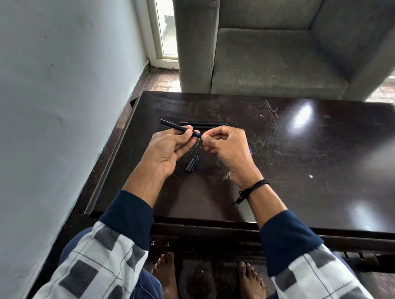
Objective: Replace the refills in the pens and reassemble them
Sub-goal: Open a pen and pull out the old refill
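My left hand (169, 148) grips a black pen barrel (174, 126) that points up and to the left over the dark table (303, 175). My right hand (226, 143) has its fingers curled at the barrel's open end, pinching something too small to make out. A blue tip (250, 150) pokes out behind the right hand. A black pen cap (192, 164) lies on the table below the hands. Two more black pens (204, 125) lie side by side just behind the hands.
A grey armchair (274, 51) stands beyond the table's far edge. A pale wall (59, 99) runs close along the left side. My bare feet (209, 281) are under the table's near edge.
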